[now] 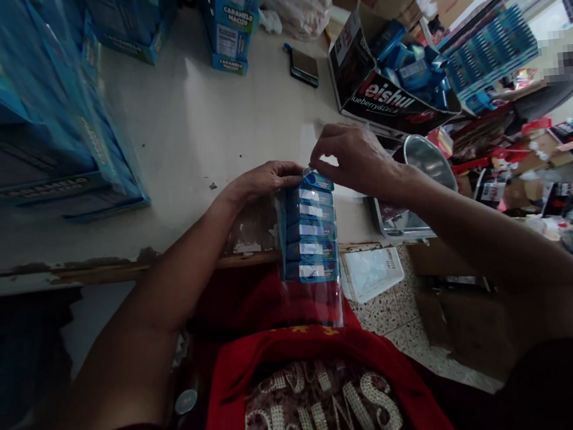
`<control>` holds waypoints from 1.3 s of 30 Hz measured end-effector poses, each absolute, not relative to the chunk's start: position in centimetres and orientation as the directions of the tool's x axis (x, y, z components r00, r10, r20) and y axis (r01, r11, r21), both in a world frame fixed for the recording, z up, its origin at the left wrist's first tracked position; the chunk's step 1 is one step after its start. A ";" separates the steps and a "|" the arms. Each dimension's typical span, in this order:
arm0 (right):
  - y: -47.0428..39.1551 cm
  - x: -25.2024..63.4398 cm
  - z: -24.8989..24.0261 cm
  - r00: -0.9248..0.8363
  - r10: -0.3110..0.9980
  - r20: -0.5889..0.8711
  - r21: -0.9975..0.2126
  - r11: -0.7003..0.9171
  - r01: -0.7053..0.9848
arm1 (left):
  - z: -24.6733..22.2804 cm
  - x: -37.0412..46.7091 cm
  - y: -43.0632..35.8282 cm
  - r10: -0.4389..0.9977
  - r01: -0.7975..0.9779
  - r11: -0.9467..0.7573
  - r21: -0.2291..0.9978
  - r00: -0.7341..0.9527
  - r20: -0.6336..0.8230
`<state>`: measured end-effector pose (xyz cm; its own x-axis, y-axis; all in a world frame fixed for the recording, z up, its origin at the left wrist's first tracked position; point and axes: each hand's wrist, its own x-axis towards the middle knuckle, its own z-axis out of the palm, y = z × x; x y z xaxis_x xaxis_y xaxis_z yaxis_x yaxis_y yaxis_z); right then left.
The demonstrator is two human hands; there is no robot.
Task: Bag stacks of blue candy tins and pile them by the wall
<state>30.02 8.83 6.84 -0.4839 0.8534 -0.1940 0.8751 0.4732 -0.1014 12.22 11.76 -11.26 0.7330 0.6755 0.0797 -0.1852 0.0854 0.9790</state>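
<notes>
A clear plastic sleeve (312, 306) holding a column of several small blue packs (312, 229) lies over the table's front edge, its lower end hanging loose above the red apron. My left hand (276, 176) is closed on the top left of the sleeve, fingers pressed at the upper pack. At the top right corner, my right hand (349, 159) pinches the plastic between thumb and forefinger, close to the left fingertips. Whether the plastic end is folded under the fingers cannot be made out.
Blue display boxes (233, 29) stand at the back and left of the table (173, 131). A black carton (381, 99) of blue packs, a small scale (303, 66) and metal containers (430, 162) are at right. Below sits a white basket (372, 274).
</notes>
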 end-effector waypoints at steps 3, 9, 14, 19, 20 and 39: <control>9.4 30.2 6.5 -0.492 0.850 -0.188 -0.095 0.483 0.871 | -11.2 12.2 11.7 0.673 -0.195 0.108 0.975 0.736 0.072; 10.2 30.5 6.3 -0.356 0.916 -0.186 -0.235 0.311 0.921 | -11.3 12.3 11.7 0.670 -0.200 0.126 0.972 0.740 0.065; 10.1 30.7 5.8 -0.184 0.954 -0.236 -0.383 0.083 0.920 | -11.3 12.2 11.7 0.672 -0.184 0.127 0.975 0.739 0.052; 9.7 31.1 5.5 -0.127 0.963 -0.238 -0.414 0.017 0.910 | -11.4 12.3 11.8 0.668 -0.179 0.131 0.975 0.743 0.047; 9.5 31.0 5.5 -0.128 0.966 -0.225 -0.398 0.029 0.917 | -11.5 12.3 11.8 0.670 -0.176 0.129 0.976 0.741 0.045; 8.4 32.7 4.5 -0.051 0.892 -0.449 -0.479 -0.192 0.857 | -11.3 12.3 11.6 0.652 -0.162 0.151 0.975 0.758 0.025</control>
<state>32.72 8.45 4.52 -0.0507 0.8921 -0.4491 0.8567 -0.1922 -0.4786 12.29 11.57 -11.29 0.7578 0.6521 0.0248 -0.1616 0.1508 0.9753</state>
